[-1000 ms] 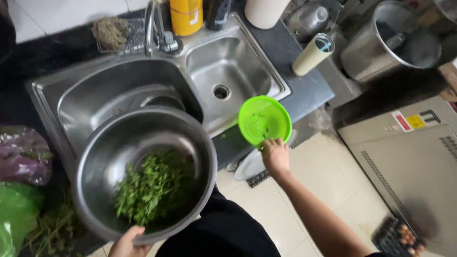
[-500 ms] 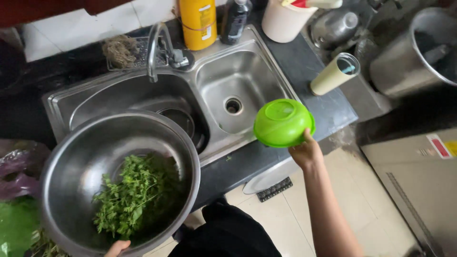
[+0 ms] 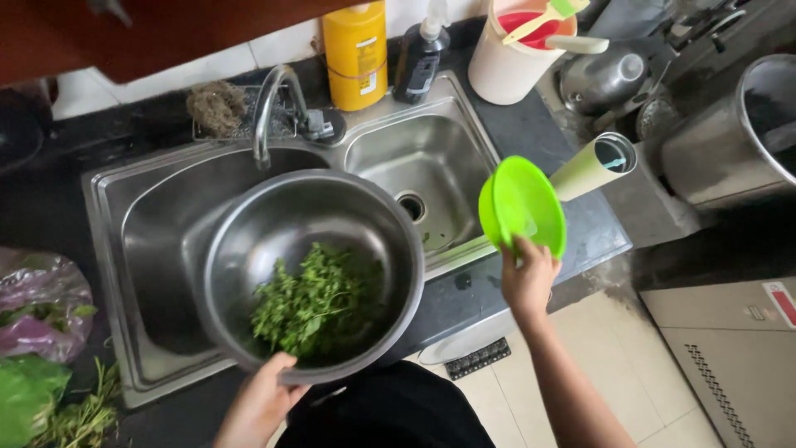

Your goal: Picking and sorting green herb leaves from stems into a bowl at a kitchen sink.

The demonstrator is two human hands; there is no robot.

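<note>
1. Greens in plastic bags (image 3: pixel 37 332) lie on the dark counter at far left.
2. Left hand (image 3: pixel 261 398) grips the near rim of a steel bowl (image 3: pixel 315 216) of leafy herbs (image 3: pixel 311 303), held over the large sink basin (image 3: pixel 145 241).
3. Right hand (image 3: pixel 526 278) clasps a bright green plastic bowl (image 3: pixel 522 207), tilted on edge beside the small basin (image 3: pixel 423 166).
</note>
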